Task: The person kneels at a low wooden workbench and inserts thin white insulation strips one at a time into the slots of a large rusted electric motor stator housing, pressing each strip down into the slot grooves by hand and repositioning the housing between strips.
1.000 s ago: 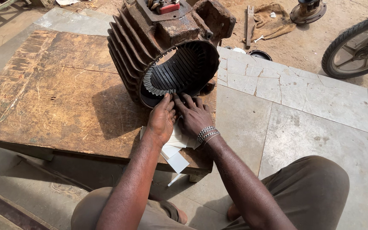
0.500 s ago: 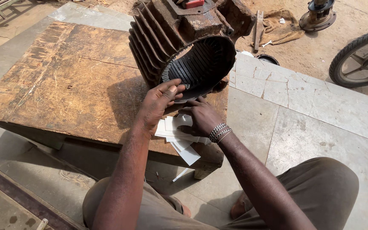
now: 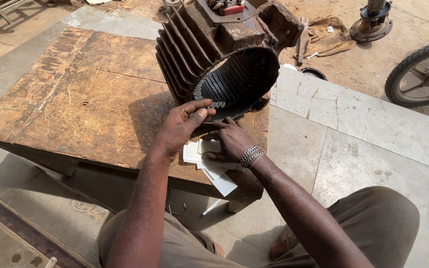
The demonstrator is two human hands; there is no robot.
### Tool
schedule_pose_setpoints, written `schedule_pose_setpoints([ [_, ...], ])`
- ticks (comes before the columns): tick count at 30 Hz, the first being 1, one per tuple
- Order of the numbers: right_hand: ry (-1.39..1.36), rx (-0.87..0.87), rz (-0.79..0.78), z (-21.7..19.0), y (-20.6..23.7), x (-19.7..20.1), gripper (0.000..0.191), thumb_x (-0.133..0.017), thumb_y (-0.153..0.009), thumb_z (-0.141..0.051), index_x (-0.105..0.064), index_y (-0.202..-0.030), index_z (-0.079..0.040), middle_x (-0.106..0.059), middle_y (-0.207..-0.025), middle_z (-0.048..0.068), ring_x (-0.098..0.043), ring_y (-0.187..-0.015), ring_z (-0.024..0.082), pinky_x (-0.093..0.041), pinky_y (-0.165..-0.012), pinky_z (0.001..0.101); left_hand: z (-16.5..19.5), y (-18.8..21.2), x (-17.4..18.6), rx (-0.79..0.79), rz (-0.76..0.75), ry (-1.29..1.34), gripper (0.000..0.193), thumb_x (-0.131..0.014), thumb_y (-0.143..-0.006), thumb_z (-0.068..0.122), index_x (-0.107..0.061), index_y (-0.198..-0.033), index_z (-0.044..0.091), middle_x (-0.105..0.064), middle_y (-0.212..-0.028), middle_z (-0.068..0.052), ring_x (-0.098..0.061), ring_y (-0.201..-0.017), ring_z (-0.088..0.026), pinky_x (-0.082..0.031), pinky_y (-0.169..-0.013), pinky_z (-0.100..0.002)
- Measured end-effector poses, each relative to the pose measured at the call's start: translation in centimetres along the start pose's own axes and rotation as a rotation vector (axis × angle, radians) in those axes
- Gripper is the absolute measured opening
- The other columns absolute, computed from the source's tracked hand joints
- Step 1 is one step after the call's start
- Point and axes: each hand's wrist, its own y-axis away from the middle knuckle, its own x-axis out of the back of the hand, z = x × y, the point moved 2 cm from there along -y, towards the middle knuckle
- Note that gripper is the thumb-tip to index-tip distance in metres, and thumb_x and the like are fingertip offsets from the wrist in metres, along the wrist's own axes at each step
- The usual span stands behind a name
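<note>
Paper strips [image 3: 209, 166], white and cut to narrow rectangles, lie in a loose stack at the near edge of the worn wooden counter [image 3: 75, 99], just in front of the rusty motor housing [image 3: 224, 54]. One strip overhangs the counter edge. Right hand [image 3: 230, 142], with metal bracelets [image 3: 250, 156] at the wrist, rests flat on the stack, fingers spread. Left hand [image 3: 182, 126] hovers just left of it, fingers bent and thumb extended, touching the lower rim of the housing's slotted opening; whether it pinches anything cannot be told. Beyond the housing sit a cloth [image 3: 326, 37] and, far right, a wheel [image 3: 423, 74].
</note>
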Motion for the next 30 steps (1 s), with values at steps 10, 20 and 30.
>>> schedule_pose_setpoints([
  [10, -0.874, 0.208, 0.17, 3.7, 2.6, 2.9, 0.06, -0.083, -0.084, -0.044, -0.071, -0.133, -0.013, -0.077, -0.124, 0.005, -0.072, -0.118, 0.021, -0.056, -0.103, 0.0406, 2.5, 1.5, -0.7, -0.04, 0.089, -0.491, 0.021, -0.076, -0.09, 0.022, -0.08, -0.111, 0.021, -0.082, -0.103, -0.001, -0.076, -0.098, -0.01, -0.061, -0.092, -0.032],
  [20, -1.083, 0.298, 0.051, 4.0, 2.7, 3.1, 0.063, -0.083, -0.088, -0.035, -0.064, -0.141, -0.008, -0.07, -0.138, 0.01, -0.066, -0.128, 0.021, -0.054, -0.111, 0.0404, 2.5, 1.6, -1.0, -0.394, -0.143, -0.714, 0.029, -0.08, -0.082, 0.006, -0.081, -0.107, 0.02, -0.076, -0.092, -0.002, -0.076, -0.087, -0.013, -0.065, -0.078, -0.028],
  [30, -0.922, 0.405, 0.125, 2.1, 2.3, 5.6, 0.078, -0.09, -0.078, -0.038, -0.061, -0.145, -0.009, -0.066, -0.145, 0.011, -0.06, -0.137, 0.026, -0.048, -0.117, 0.0449, 4.3, 3.0, -0.1, -0.384, -0.1, -0.836, 0.032, -0.084, -0.074, 0.007, -0.081, -0.104, 0.02, -0.076, -0.092, -0.002, -0.075, -0.086, -0.016, -0.064, -0.077, -0.031],
])
